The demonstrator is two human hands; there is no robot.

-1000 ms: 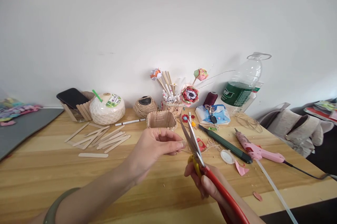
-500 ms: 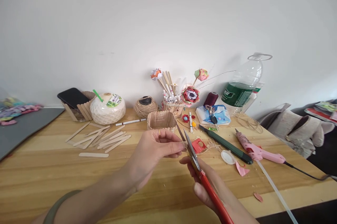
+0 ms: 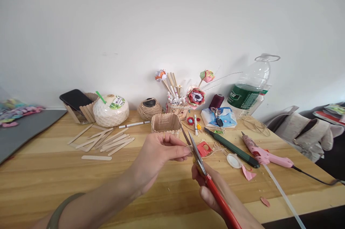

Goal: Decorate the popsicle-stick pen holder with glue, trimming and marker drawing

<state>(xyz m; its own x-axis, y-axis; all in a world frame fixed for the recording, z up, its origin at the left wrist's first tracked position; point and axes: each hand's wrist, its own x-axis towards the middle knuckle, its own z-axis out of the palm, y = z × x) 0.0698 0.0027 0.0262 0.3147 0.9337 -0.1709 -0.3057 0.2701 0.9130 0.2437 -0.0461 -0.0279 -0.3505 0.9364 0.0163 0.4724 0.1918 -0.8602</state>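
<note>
We find the left hand (image 3: pixel 153 153) raised over the wooden table (image 3: pixel 107 193), thumb and fingers drawn into a narrow pinch on a small pale piece (image 3: pixel 190 146), most of which the fingertips hide. We record the right hand (image 3: pixel 215 186) closed around the handles of the scissors (image 3: pixel 199 167), the red handle in plain sight and the other largely covered; how far its fingers pass through the loops we cannot tell. The blades stand parted and point away, towards the far side. In our judgement, sound cutting here calls for a firm left pinch set back from the edges, the piece square to the blades and well inside their opening, and one smooth, slow squeeze from the right hand without twisting; we note the left thumb tip as the chief hazard, being very near the steel. As to position, the pale piece lies at the ends of the left thumb and fingers, on their right, with its exposed end at the blades; whether it touches them we cannot tell. Beyond the left hand, on the far side, sits the small wooden box (image 3: pixel 165 123), and just right of the blades lies the red cut-out (image 3: pixel 201 149), flat on the table
</note>
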